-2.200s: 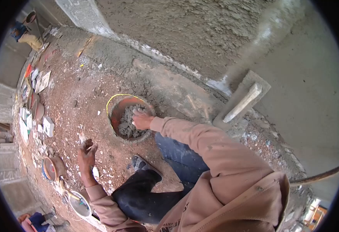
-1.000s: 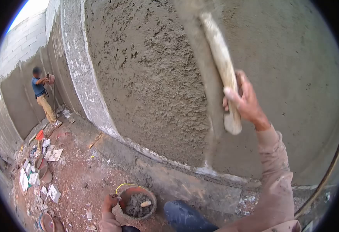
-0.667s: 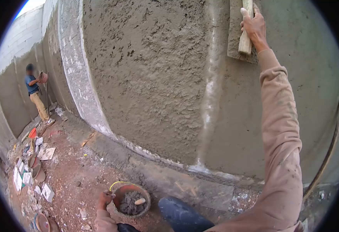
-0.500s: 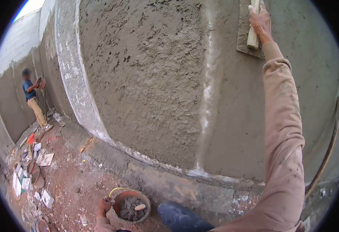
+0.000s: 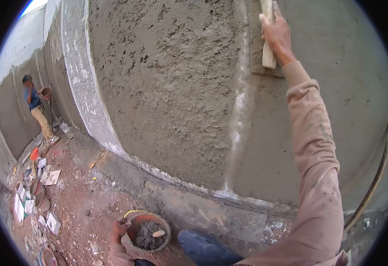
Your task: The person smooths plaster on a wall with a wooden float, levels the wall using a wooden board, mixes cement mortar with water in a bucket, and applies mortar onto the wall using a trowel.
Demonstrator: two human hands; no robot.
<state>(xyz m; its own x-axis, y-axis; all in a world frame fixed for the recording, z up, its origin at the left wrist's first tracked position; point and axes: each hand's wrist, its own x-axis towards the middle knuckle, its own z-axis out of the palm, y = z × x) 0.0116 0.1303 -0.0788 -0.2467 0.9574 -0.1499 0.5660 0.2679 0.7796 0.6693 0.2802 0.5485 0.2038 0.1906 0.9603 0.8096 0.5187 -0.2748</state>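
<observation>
My right hand [image 5: 277,34] is raised high and wrapped round the wooden handle of a float [image 5: 268,56], whose flat board lies against the smooth part of the plastered wall [image 5: 273,128], just right of a pale vertical strip [image 5: 238,126]. Left of that strip the mortar on the wall is rough [image 5: 171,88]. Low down, my left hand [image 5: 120,228] is closed at the left rim of a bucket [image 5: 168,235], near its yellow handle; what its fingers grip is too small to make out. Grey mortar [image 5: 146,235] fills the bucket, with a light wooden handle [image 5: 158,233] sticking out.
A person [image 5: 36,106] in a blue shirt stands by the far left wall with a bucket [image 5: 46,92]. Rubble, white tile pieces [image 5: 53,223] and more buckets [image 5: 42,201] lie at left. A hose [image 5: 373,181] curves along the right. My knee [image 5: 207,248] is beside the mortar bucket.
My right hand went from the mortar bucket up to the float, which now is on the wall; lately it shifted slightly left. My left hand moved to the bucket's rim. The far person's bucket lowered.
</observation>
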